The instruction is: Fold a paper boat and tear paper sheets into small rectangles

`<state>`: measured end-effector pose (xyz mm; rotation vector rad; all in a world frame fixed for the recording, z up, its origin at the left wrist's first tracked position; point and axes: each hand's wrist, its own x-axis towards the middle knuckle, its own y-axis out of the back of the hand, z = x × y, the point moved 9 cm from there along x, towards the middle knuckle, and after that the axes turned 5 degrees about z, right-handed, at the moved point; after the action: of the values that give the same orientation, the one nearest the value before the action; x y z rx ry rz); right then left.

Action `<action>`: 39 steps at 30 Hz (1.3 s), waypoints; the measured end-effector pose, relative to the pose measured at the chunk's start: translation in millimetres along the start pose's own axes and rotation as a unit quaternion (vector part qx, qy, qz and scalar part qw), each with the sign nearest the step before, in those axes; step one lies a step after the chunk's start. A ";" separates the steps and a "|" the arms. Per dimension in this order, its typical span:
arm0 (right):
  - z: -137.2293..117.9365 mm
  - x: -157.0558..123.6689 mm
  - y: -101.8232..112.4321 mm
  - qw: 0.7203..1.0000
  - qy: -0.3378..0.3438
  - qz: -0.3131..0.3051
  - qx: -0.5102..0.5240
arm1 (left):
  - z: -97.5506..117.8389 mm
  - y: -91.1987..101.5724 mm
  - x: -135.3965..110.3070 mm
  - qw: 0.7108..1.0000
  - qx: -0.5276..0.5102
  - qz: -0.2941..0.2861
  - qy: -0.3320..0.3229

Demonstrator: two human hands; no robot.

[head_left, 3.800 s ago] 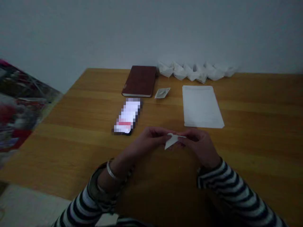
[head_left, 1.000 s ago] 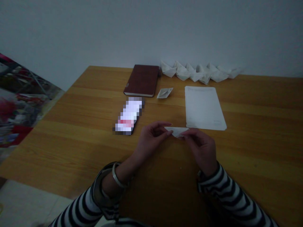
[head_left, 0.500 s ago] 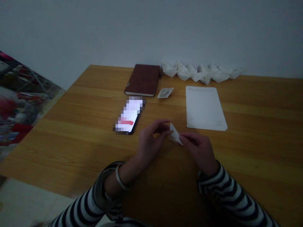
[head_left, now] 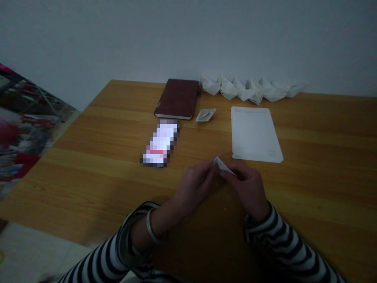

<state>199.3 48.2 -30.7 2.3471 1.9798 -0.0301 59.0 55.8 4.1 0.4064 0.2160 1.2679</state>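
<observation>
Between my hands is a small piece of folded white paper, held up over the near part of the table. My left hand pinches its left corner between thumb and fingers. On the other side, my right hand grips the right end, fingers behind and thumb in front. Parts of the paper are hidden by the fingers. Beyond my hands lies a flat stack or sheet of lined white paper. A small folded paper piece rests to its left.
A brown notebook lies near the wall, with a lit phone in front of it. Several folded paper boats stand in a row along the wall. The wooden table ends at the left, beside cluttered items.
My left hand has moved slightly right and its fingers are straighter and closer together on the paper. The folded paper has shifted a little right, more of it covered by my right hand.
</observation>
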 end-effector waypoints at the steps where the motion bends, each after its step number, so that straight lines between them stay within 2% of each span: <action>1: 3.0 0.0 1.7 1.000 -0.022 0.002 -0.004 | -3.0 1.7 1.3 1.000 -0.001 0.001 0.011; 5: 5.6 -1.4 -0.1 0.997 -0.068 -0.034 0.008 | -19.0 6.8 7.0 0.993 -0.093 0.011 0.070; 9: 0.5 -1.2 -0.7 0.997 -0.054 -0.049 0.035 | -29.9 4.7 9.7 0.975 -0.188 0.000 0.120; 14: -3.1 2.7 2.6 0.998 -0.002 -0.055 -0.001 | -17.9 8.7 13.4 0.985 -0.161 -0.006 0.068; 19: 3.8 4.6 6.5 0.998 -0.012 -0.054 -0.035 | -20.1 19.4 14.1 0.993 -0.097 0.036 0.051; 23: -2.3 4.2 4.2 0.994 0.028 -0.085 -0.059 | -19.7 21.2 14.7 0.995 -0.087 0.029 0.037; 28: -6.3 5.2 7.7 0.990 0.069 -0.083 -0.088 | -20.2 22.6 15.9 0.992 -0.105 0.013 0.069; 33: -3.3 5.5 11.3 0.993 0.060 -0.082 -0.067 | -20.1 17.7 14.4 0.980 -0.161 -0.026 0.112; 39: -2.2 4.5 8.7 0.994 0.043 -0.093 -0.026 | -18.9 17.5 13.1 0.975 -0.177 -0.026 0.134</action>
<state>208.5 51.3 -28.5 2.1599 2.2036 0.1135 40.3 75.9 -5.0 -0.0781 0.2208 1.2773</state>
